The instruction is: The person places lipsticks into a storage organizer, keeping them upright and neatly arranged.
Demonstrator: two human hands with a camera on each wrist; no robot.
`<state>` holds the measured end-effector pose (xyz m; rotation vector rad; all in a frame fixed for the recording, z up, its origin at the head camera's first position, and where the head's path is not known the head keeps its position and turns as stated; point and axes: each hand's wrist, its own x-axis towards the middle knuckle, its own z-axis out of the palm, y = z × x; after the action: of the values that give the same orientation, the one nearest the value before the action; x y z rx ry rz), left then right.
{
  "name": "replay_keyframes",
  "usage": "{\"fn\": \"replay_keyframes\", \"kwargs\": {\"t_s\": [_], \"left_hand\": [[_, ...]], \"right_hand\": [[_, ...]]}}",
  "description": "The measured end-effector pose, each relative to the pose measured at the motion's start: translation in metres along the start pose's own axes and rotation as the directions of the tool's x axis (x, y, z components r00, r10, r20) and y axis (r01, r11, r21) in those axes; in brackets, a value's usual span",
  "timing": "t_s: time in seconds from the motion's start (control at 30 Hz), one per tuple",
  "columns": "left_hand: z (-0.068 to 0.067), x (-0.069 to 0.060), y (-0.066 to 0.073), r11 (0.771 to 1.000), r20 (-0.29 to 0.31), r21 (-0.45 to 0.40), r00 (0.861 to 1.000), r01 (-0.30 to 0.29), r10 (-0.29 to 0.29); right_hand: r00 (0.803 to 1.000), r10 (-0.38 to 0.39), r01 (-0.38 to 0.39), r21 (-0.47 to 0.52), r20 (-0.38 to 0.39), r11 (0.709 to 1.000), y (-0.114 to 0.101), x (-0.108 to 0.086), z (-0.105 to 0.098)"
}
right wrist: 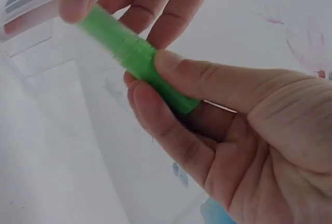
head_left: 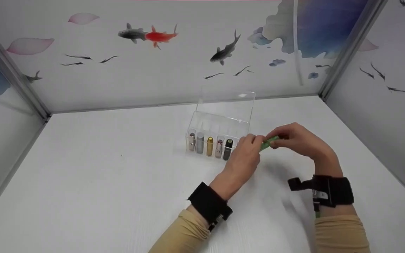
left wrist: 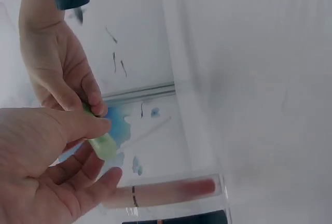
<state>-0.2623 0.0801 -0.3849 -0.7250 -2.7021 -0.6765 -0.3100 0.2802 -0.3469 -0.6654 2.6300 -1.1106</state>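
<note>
Both hands meet on a green lipstick tube [right wrist: 148,71] with a paler, see-through end, held tilted above the table's right half. My right hand [head_left: 299,140] grips its solid green end between thumb and fingers. At the paler end, my left hand [head_left: 243,156] pinches the tube with thumb and fingertips. Just left of the hands stands a clear divided box [head_left: 187,135], partly covered by my left hand. Several lipsticks stand in its front slots, among them a silver one [head_left: 200,143], a gold one [head_left: 210,146] and a black one [head_left: 227,150].
The box's clear lid [head_left: 227,105] is raised at the back, near the rear wall [head_left: 174,77]. Printed panels enclose the white table [head_left: 100,175] at the back and both sides. A black strap end [head_left: 295,183] juts from the right wrist band.
</note>
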Motion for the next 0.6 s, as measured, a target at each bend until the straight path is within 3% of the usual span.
{"fn": "replay_keyframes", "kwargs": {"t_s": [0.13, 0.27, 0.4, 0.6], "left_hand": [[-0.016, 0.002, -0.012, 0.987, -0.098, -0.149, 0.994, -0.064, 0.049], [-0.029, 0.004, -0.023, 0.951, -0.167, -0.307, 0.986, -0.035, -0.017], [-0.036, 0.005, -0.03, 0.894, -0.253, -0.449, 0.961, -0.014, -0.112], [-0.038, 0.006, -0.034, 0.783, -0.334, -0.62, 0.919, -0.048, -0.209]], "right_hand": [[0.997, -0.043, 0.049, 0.089, -0.071, 0.995, -0.006, -0.002, -0.001], [0.99, -0.056, 0.06, 0.027, -0.133, 0.998, -0.022, 0.0, 0.005], [0.977, -0.088, 0.076, -0.069, -0.192, 0.995, -0.037, 0.004, 0.015], [0.957, -0.148, 0.132, -0.08, -0.249, 0.988, -0.047, 0.011, 0.031]]}}
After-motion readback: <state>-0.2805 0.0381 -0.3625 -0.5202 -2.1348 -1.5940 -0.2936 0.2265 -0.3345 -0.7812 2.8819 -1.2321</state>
